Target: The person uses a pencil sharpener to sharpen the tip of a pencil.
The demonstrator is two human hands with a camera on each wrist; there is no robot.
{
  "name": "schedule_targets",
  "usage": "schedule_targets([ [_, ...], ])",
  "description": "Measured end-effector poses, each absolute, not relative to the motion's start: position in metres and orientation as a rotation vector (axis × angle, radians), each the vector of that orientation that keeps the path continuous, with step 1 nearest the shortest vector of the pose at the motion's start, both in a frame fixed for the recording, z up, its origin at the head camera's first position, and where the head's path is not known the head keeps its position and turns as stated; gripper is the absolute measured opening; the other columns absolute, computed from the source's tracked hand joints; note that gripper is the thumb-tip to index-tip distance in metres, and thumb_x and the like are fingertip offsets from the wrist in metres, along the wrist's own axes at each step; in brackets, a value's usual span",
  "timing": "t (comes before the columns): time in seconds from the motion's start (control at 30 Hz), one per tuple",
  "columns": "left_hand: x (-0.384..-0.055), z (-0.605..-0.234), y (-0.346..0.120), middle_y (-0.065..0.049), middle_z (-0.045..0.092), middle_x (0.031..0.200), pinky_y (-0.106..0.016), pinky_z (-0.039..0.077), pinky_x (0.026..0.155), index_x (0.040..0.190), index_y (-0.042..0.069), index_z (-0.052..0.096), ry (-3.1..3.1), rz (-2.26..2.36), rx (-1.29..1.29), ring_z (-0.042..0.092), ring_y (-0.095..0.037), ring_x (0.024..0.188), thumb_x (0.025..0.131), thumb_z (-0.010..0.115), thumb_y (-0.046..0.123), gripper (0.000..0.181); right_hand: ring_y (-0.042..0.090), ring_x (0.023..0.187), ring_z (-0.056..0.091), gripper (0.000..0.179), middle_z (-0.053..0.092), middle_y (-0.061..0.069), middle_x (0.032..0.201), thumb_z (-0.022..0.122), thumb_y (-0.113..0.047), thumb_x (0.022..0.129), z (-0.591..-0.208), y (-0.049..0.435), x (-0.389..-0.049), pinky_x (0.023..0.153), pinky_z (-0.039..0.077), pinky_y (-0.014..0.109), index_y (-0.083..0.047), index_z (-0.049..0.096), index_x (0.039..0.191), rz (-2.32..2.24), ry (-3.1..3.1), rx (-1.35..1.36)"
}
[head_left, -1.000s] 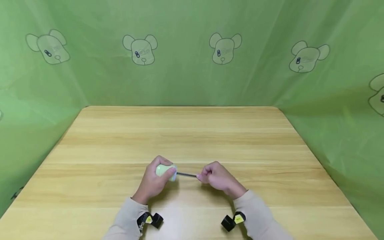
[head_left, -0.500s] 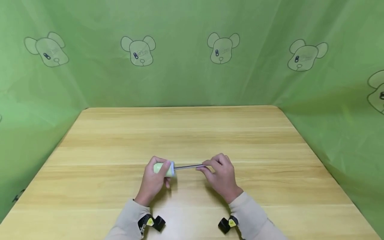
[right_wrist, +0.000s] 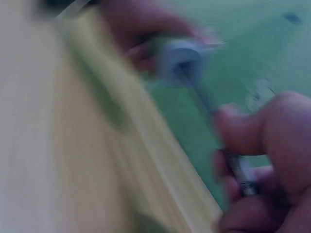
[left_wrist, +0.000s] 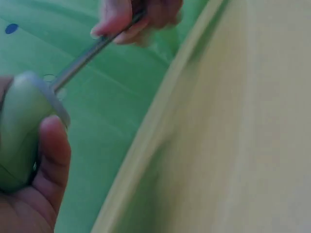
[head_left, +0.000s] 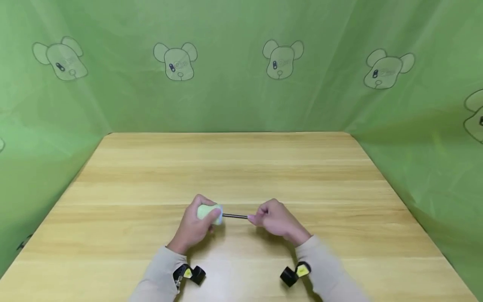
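My left hand (head_left: 194, 222) grips the stubby, pale green handle (head_left: 203, 212) of a screwdriver, its thumb lying along the side near the pale blue collar (right_wrist: 180, 60). From that collar a thin metal shaft (head_left: 235, 216) runs to the right, nearly level above the table. My right hand (head_left: 277, 220) pinches the far end of the shaft between thumb and curled fingers, which hide part of the tip. A patterned, darker end section (right_wrist: 243, 177) shows among the right fingers in the right wrist view, which is blurred.
Both hands are over the near part of a wooden table (head_left: 234, 167). Green curtains (head_left: 230, 105) with printed bear heads hang behind it and at both sides. Black wrist cameras (head_left: 198, 274) sit on both sleeved forearms.
Half a second ago the right fingers were more extended over the shaft's end; they have since rolled down and curled, with the wrist turned. The left hand keeps its grip, the handle tilting slightly.
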State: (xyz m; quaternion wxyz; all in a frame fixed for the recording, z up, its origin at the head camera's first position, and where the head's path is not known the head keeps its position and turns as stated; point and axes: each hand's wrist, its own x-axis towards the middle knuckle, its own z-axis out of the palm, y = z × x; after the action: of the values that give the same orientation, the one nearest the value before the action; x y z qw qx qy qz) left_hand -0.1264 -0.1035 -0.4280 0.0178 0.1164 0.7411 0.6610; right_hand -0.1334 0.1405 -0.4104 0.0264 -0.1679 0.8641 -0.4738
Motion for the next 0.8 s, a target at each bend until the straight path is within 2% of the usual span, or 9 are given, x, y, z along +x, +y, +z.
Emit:
schedule_targets([
  [0.07,-0.126,-0.431,-0.101,-0.013,0.057,0.083,-0.035,0.054,0.042,0.102,0.001,0.051,2.325,2.019,0.397,0.055,-0.018,0.051,0.091,0.066,0.011,0.022,0.009,0.049,0.035,0.034,0.043,-0.005,0.055,0.070,-0.022,0.090,-0.406,0.142,-0.131,0.045,0.030,0.022,-0.006,0.057,0.063,-1.355,2.555,-0.279],
  [0.13,-0.125,-0.433,-0.099,-0.013,0.057,0.082,-0.036,0.053,0.042,0.103,0.000,0.051,2.324,2.021,0.392,0.054,-0.017,0.050,0.092,0.066,0.011,0.022,0.011,0.051,0.036,0.032,0.044,-0.004,0.057,0.071,-0.022,0.089,-0.407,0.141,-0.128,0.047,0.031,0.023,-0.005,0.060,0.064,-1.273,2.660,-0.283],
  [0.27,-0.123,-0.436,-0.097,-0.013,0.057,0.076,-0.036,0.053,0.042,0.105,-0.002,0.050,2.326,2.090,0.273,0.054,-0.019,0.049,0.094,0.064,0.014,0.024,0.013,0.062,0.052,0.019,0.057,-0.004,0.072,0.079,-0.028,0.081,-0.421,0.131,-0.125,0.055,0.044,0.028,-0.011,0.073,0.077,-1.038,3.217,-0.530],
  [0.37,-0.123,-0.437,-0.096,-0.014,0.057,0.077,-0.034,0.055,0.044,0.107,-0.003,0.048,2.277,2.159,0.194,0.056,-0.019,0.052,0.096,0.061,0.017,0.025,0.019,0.072,0.055,0.025,0.057,0.002,0.082,0.085,-0.027,0.073,-0.430,0.126,-0.126,0.058,0.047,0.032,-0.008,0.072,0.084,-1.064,3.495,-0.753],
  [0.5,-0.122,-0.434,-0.096,-0.016,0.057,0.076,-0.031,0.055,0.046,0.106,-0.005,0.046,2.160,2.272,0.138,0.056,-0.018,0.051,0.098,0.059,0.018,0.027,0.022,0.071,0.050,0.032,0.053,0.008,0.082,0.079,-0.034,0.078,-0.433,0.127,-0.132,0.061,0.043,0.033,-0.004,0.068,0.082,-1.299,3.583,-1.144],
  [0.63,-0.121,-0.429,-0.095,-0.014,0.057,0.074,-0.030,0.054,0.045,0.106,-0.006,0.044,2.098,2.312,0.137,0.055,-0.017,0.051,0.099,0.058,0.019,0.030,0.021,0.064,0.051,0.038,0.054,0.007,0.076,0.070,-0.038,0.087,-0.431,0.128,-0.140,0.057,0.039,0.031,-0.003,0.067,0.074,-1.425,3.618,-1.521],
  [0.73,-0.121,-0.428,-0.093,-0.014,0.057,0.074,-0.028,0.053,0.045,0.105,-0.006,0.044,2.079,2.315,0.147,0.055,-0.016,0.051,0.099,0.056,0.017,0.027,0.019,0.058,0.049,0.036,0.052,0.005,0.071,0.073,-0.035,0.086,-0.431,0.129,-0.145,0.052,0.036,0.029,-0.003,0.067,0.071,-1.493,3.609,-1.673],
  [0.8,-0.122,-0.428,-0.092,-0.014,0.057,0.074,-0.028,0.054,0.045,0.105,-0.006,0.044,2.079,2.312,0.160,0.055,-0.017,0.052,0.099,0.056,0.016,0.026,0.017,0.055,0.045,0.036,0.050,0.004,0.069,0.073,-0.035,0.086,-0.432,0.130,-0.146,0.051,0.034,0.027,-0.004,0.067,0.070,-1.512,3.597,-1.680],
])
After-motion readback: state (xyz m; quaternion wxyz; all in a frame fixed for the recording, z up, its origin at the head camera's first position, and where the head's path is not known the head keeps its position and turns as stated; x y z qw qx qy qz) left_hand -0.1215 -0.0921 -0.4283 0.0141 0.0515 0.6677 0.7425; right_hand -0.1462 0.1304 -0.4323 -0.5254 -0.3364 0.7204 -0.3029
